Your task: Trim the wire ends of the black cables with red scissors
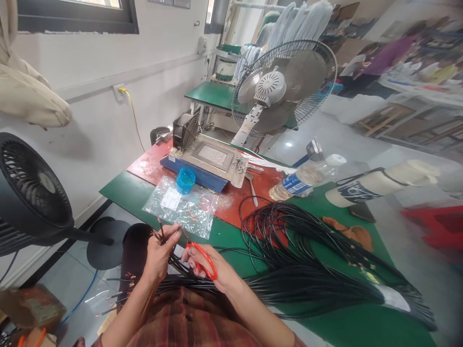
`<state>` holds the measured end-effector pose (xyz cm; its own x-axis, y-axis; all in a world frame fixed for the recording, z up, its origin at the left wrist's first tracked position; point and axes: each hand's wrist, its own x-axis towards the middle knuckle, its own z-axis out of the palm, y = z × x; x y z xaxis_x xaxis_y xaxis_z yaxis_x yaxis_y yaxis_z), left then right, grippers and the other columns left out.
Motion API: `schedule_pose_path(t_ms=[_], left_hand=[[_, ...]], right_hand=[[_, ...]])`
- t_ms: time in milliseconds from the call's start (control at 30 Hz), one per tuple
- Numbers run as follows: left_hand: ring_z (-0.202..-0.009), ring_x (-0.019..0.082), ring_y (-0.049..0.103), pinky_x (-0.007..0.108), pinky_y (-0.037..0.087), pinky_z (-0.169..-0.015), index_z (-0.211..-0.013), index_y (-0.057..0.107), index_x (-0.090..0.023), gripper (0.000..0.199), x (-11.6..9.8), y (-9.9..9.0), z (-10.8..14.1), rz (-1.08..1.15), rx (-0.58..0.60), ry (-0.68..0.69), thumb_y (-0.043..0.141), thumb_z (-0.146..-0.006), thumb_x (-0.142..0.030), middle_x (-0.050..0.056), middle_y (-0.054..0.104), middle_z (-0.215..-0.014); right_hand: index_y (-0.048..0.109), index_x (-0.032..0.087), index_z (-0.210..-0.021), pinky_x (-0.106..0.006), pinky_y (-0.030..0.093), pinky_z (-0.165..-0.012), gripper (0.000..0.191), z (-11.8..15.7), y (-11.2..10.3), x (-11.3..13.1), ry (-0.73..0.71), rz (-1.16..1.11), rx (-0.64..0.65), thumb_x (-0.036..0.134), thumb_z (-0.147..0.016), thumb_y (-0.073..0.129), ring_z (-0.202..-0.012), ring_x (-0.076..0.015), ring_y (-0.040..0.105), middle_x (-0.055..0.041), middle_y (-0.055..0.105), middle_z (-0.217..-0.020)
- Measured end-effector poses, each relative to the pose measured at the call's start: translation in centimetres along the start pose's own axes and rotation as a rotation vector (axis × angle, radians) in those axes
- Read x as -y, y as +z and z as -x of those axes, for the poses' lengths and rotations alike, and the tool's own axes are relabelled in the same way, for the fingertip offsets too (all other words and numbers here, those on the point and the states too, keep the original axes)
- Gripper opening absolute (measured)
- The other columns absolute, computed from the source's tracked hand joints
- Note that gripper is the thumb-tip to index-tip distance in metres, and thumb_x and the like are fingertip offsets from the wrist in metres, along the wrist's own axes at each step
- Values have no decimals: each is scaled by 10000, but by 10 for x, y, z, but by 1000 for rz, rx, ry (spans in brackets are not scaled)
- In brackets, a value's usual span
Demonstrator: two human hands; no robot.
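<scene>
My left hand [163,248] is closed round the end of a black cable [161,227], whose stripped tip shows reddish wires. My right hand [206,267] grips scissors with red-orange handles [202,258]. Their blades point up and left and are close to the left fingertips; whether they touch the wire I cannot tell. Across my lap and the table lies a thick bundle of black cables [307,289], several stripped ends sticking out at the left. A looser coil of black cable [267,226] rests behind it.
Beyond my hands lies a clear zip bag [206,212] with a blue round container [185,180] on it. Behind stands a blue heated-plate device [195,172] beside a small fan [185,130]. A water bottle [298,180], a white flask [376,185] and a spoon [252,189] are to the right.
</scene>
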<state>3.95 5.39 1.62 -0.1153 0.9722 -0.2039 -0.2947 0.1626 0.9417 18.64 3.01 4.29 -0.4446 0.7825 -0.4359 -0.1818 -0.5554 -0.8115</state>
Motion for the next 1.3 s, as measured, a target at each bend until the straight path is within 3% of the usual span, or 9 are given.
schedule_pose_path(t_ms=[200, 500, 700, 833, 967, 1100, 1200, 1300], left_hand=[[-833, 208, 569, 335, 421, -786, -833, 730, -171, 168, 5, -5, -1, -141, 35, 88, 706, -691, -256, 47, 642, -816], [-804, 181, 563, 294, 421, -754, -847, 728, -228, 127, 6, -8, -4, -328, 68, 242, 661, -740, -237, 20, 631, -800], [-805, 184, 562, 296, 422, -759, -844, 731, -228, 125, 5, -9, -4, -334, 109, 230, 660, -742, -236, 27, 634, -808], [-795, 177, 567, 285, 424, -750, -831, 737, -225, 124, 5, -8, -3, -310, 73, 205, 677, -722, -234, 24, 643, -794], [-751, 154, 572, 260, 431, -720, -758, 741, -195, 107, 3, -6, -2, -175, 19, 110, 728, -660, -236, 19, 652, -752], [-541, 79, 514, 199, 405, -531, -710, 726, -163, 202, -2, -3, -3, 48, -69, -180, 810, -540, -234, -6, 628, -622], [-392, 36, 405, 169, 305, -395, -675, 700, -136, 251, -8, -1, -2, 135, -75, -321, 837, -482, -218, -41, 544, -469], [-364, 27, 382, 150, 267, -368, -619, 665, -127, 246, -13, 1, -1, 150, -40, -335, 843, -469, -208, -60, 487, -410]], right_hand=[[627, 108, -736, -166, 182, -381, 529, 3, 1, 1, 22, -3, -25, 633, -693, 592, -435, -22, 360, 37, 414, -568], [638, 106, -739, -170, 176, -367, 507, 7, -5, 3, 51, 8, -3, 609, -719, 579, -408, -23, 351, 40, 415, -550], [630, 108, -734, -175, 185, -375, 494, 7, -2, -3, 36, -43, -24, 600, -723, 581, -420, -27, 358, 36, 425, -560], [630, 113, -730, -174, 176, -378, 480, 6, 3, -7, 28, -44, -69, 591, -725, 584, -421, -22, 343, 37, 421, -566], [625, 119, -764, -178, 167, -381, 479, 5, 2, -10, -8, -64, -134, 593, -740, 564, -440, -31, 347, 34, 418, -587], [620, 122, -775, -186, 210, -410, 485, 6, -2, -9, -109, 4, -215, 600, -754, 542, -463, -43, 349, 37, 400, -587], [630, 123, -769, -193, 254, -452, 482, 9, -1, -7, -118, 92, -172, 596, -759, 540, -487, -53, 365, 36, 399, -572], [644, 128, -767, -200, 283, -486, 479, 11, 4, -8, -100, 158, -99, 593, -769, 528, -509, -62, 383, 33, 404, -573]])
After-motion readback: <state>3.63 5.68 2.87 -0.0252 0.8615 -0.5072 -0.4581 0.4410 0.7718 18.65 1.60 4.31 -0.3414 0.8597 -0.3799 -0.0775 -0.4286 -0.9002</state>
